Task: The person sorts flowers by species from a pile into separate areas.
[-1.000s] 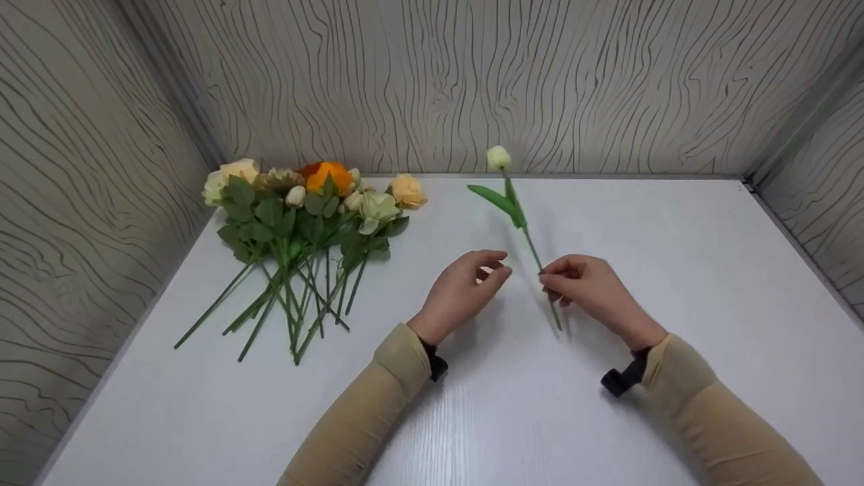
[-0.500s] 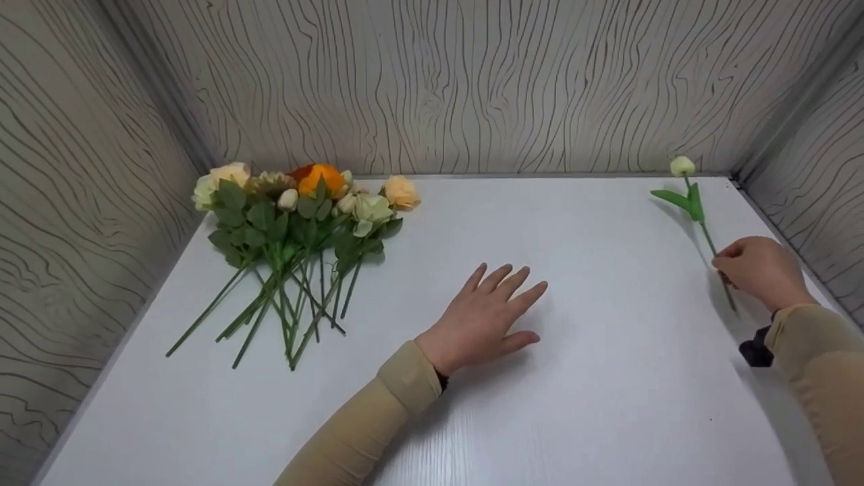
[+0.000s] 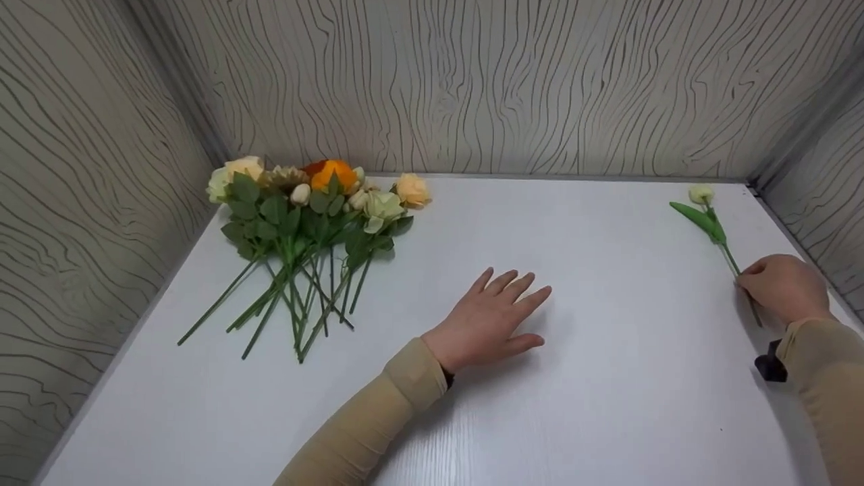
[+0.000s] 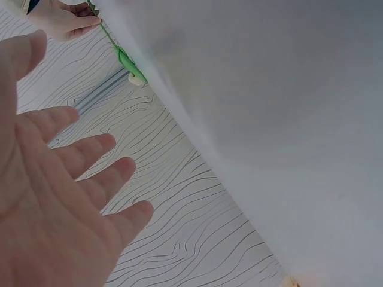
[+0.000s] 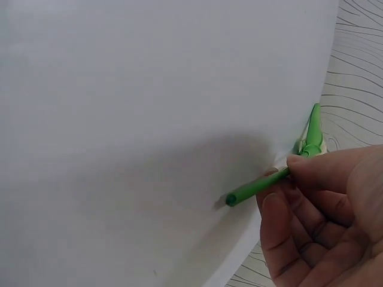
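Observation:
At the right side of the table, my right hand (image 3: 784, 289) pinches the green stem of a white tulip (image 3: 718, 233) between thumb and fingers. Its bloom points toward the back wall, and two green leaves grow partway up the stem. In the right wrist view the cut stem end (image 5: 232, 200) sticks out past my fingertips, close over the white surface. My left hand (image 3: 487, 322) is spread palm down over the middle of the table and holds nothing. From the left wrist view, its fingers (image 4: 108, 179) look straight and apart.
A pile of flowers (image 3: 317, 223) lies at the back left, stems fanned toward the front: roses, an orange bloom and small white buds. Wood-patterned walls (image 3: 472, 88) enclose the white table (image 3: 594, 405) at the back and both sides.
My right hand has carried the tulip from the middle to the far right and lowered it toward the table. My left hand has turned from loosely curled to spread flat.

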Action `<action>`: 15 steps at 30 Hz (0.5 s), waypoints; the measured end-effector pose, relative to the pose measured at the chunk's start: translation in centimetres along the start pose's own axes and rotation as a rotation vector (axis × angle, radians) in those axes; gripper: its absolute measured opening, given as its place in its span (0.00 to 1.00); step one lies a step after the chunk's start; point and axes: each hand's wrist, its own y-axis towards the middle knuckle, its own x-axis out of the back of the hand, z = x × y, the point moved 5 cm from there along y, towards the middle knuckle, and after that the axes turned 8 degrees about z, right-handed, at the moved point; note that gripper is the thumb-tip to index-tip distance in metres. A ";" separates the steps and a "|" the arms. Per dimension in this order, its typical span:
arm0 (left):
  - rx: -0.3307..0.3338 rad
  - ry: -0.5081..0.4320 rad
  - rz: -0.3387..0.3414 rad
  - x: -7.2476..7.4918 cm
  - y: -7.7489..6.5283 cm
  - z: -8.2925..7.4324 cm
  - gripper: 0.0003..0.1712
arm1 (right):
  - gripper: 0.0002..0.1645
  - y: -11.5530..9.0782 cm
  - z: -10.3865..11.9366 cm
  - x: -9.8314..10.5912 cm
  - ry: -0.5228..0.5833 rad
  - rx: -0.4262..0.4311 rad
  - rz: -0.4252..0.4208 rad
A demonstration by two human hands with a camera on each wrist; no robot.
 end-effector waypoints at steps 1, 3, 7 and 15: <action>-0.001 -0.003 0.003 0.0 0.0 0.0 0.41 | 0.16 -0.1 -0.1 0.0 0.009 -0.006 0.003; -0.003 -0.011 0.008 0.0 0.1 -0.1 0.41 | 0.17 -0.2 -0.2 0.1 0.012 -0.009 0.008; -0.002 -0.012 0.004 0.1 0.1 0.2 0.40 | 0.19 -0.3 -0.1 0.2 0.029 -0.009 0.005; 0.105 -0.023 -0.026 1.0 -1.5 3.9 0.33 | 0.23 -0.4 2.9 0.3 0.053 0.066 -0.072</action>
